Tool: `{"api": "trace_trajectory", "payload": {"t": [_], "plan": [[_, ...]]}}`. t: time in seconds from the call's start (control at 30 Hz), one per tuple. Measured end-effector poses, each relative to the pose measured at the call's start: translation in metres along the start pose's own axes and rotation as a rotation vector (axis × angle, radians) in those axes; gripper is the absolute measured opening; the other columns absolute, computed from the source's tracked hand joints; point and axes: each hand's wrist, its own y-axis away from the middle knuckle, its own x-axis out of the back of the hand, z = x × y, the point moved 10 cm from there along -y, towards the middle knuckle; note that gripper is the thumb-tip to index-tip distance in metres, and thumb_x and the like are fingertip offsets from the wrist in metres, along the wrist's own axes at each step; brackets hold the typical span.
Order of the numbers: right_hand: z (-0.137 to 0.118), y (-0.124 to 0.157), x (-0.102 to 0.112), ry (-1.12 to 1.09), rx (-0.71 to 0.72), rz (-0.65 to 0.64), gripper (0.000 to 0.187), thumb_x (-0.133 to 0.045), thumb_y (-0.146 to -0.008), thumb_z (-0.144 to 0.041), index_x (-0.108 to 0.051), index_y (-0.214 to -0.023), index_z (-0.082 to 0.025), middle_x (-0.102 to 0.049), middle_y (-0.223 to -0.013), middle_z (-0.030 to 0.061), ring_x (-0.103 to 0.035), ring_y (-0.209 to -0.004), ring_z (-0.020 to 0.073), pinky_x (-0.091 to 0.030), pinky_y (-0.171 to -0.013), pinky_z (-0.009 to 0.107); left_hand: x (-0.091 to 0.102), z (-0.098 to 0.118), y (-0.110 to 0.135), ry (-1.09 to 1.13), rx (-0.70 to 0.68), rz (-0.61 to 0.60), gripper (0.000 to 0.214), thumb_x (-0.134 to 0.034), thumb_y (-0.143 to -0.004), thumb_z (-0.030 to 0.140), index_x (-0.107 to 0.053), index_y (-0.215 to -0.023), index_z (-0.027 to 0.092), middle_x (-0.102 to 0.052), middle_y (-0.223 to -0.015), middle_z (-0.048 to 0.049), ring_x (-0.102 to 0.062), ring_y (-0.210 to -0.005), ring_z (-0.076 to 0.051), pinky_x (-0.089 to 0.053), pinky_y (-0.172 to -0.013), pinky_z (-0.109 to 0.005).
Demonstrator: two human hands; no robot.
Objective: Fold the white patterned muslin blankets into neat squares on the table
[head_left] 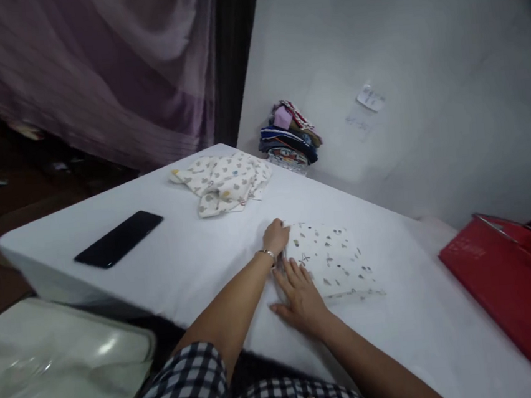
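Observation:
A folded white garment point(334, 258) with small dark prints lies flat on the white table point(196, 262). My left hand point(276, 235), a bracelet on its wrist, is curled closed at the garment's near left corner, pinching its edge. My right hand point(300, 292) lies flat with fingers stretched out, pressing the garment's near edge. Both forearms reach forward from my checked sleeves.
A crumpled white patterned garment point(224, 181) lies at the table's far side. A black phone point(119, 238) rests on the left. A stack of coloured folded clothes point(290, 137) sits by the wall. A red box point(512, 281) stands on the right, a pale seat point(51, 363) lower left.

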Motion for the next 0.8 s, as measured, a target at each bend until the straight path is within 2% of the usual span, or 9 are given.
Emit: {"api": "trace_trajectory", "payload": {"t": [0.1, 0.2, 0.3, 0.33, 0.4, 0.5, 0.6, 0.7, 0.8], "plan": [[0.000, -0.002, 0.001, -0.017, -0.010, -0.018, 0.074, -0.058, -0.076, -0.050, -0.031, -0.138, -0.019, -0.014, -0.147, 0.0160, -0.006, -0.135, 0.0328, -0.016, -0.105, 0.055, 0.001, -0.001, -0.002, -0.028, -0.022, -0.004, 0.037, -0.048, -0.081, 0.036, -0.050, -0.112, 0.017, -0.063, -0.104, -0.0105, -0.058, -0.097, -0.023, -0.042, -0.079, -0.030], [0.000, -0.003, -0.001, -0.034, -0.018, -0.017, 0.074, -0.057, -0.077, -0.052, -0.030, -0.138, -0.021, -0.013, -0.148, 0.0141, -0.005, -0.135, 0.0330, -0.015, -0.105, 0.056, 0.008, 0.010, 0.003, -0.064, -0.074, 0.037, 0.049, -0.049, -0.081, 0.035, -0.039, -0.126, 0.017, -0.057, -0.117, -0.0116, -0.053, -0.108, -0.023, -0.040, -0.087, -0.031], [0.001, -0.003, -0.001, -0.057, -0.031, -0.016, 0.075, -0.057, -0.076, -0.054, -0.031, -0.138, -0.021, -0.013, -0.148, 0.0137, -0.006, -0.135, 0.0337, -0.015, -0.105, 0.055, 0.014, 0.041, 0.016, -0.181, -0.302, 0.143, 0.052, -0.044, -0.084, 0.032, -0.033, -0.132, 0.016, -0.037, -0.139, -0.0103, -0.033, -0.127, -0.023, -0.028, -0.103, -0.033], [0.001, -0.003, 0.001, -0.075, -0.032, -0.018, 0.075, -0.056, -0.076, -0.055, -0.032, -0.137, -0.021, -0.014, -0.148, 0.0141, -0.005, -0.135, 0.0340, -0.014, -0.105, 0.056, 0.009, 0.052, 0.022, -0.234, -0.403, 0.139, 0.051, -0.042, -0.085, 0.033, -0.034, -0.133, 0.017, -0.031, -0.143, -0.0084, -0.026, -0.131, -0.022, -0.022, -0.106, -0.035], [0.001, 0.000, 0.007, -0.157, -0.004, -0.031, 0.075, -0.055, -0.075, -0.058, -0.034, -0.137, -0.021, -0.017, -0.147, 0.0129, -0.005, -0.135, 0.0335, -0.013, -0.105, 0.056, -0.011, 0.058, 0.027, -0.326, -0.511, 0.034, 0.049, -0.039, -0.087, 0.039, -0.036, -0.132, 0.019, -0.024, -0.147, -0.0056, -0.017, -0.135, -0.022, -0.014, -0.110, -0.040], [0.008, 0.005, 0.024, -0.395, 0.075, -0.031, 0.059, -0.047, -0.082, -0.056, -0.041, -0.132, -0.025, -0.040, -0.138, 0.0068, -0.021, -0.133, 0.0248, -0.021, -0.106, 0.049, -0.035, 0.041, 0.023, -0.391, -0.462, -0.110, 0.053, -0.031, -0.088, 0.046, -0.036, -0.133, 0.019, -0.020, -0.148, -0.0054, -0.011, -0.136, -0.024, -0.011, -0.109, -0.048], [0.055, 0.008, 0.050, -0.485, -0.019, 0.134, 0.043, -0.037, -0.090, -0.046, -0.051, -0.124, -0.023, -0.052, -0.127, 0.0055, -0.038, -0.125, 0.0167, -0.029, -0.105, 0.039, -0.041, 0.032, 0.020, -0.411, -0.458, -0.104, 0.054, -0.026, -0.089, 0.048, -0.033, -0.135, 0.020, -0.018, -0.148, -0.0047, -0.008, -0.137, -0.023, -0.011, -0.108, -0.050], [0.126, 0.016, 0.058, -0.258, -0.281, 0.239, 0.049, -0.041, -0.088, -0.045, -0.048, -0.127, -0.018, -0.036, -0.140, 0.0107, -0.023, -0.133, 0.0235, -0.019, -0.106, 0.048, -0.040, 0.031, 0.021, -0.431, -0.471, -0.084, 0.054, -0.026, -0.089, 0.048, -0.033, -0.136, 0.022, -0.018, -0.149, -0.0040, -0.007, -0.137, -0.022, -0.012, -0.108, -0.050], [0.184, 0.030, 0.035, -0.082, -0.527, 0.111, 0.061, -0.038, -0.086, -0.053, -0.038, -0.135, -0.016, -0.023, -0.145, 0.0126, -0.013, -0.135, 0.0286, -0.012, -0.105, 0.055, -0.039, 0.031, 0.022, -0.439, -0.474, -0.084, 0.055, -0.024, -0.089, 0.049, -0.031, -0.136, 0.022, -0.017, -0.149, -0.0033, -0.006, -0.137, -0.022, -0.011, -0.108, -0.051]]}}
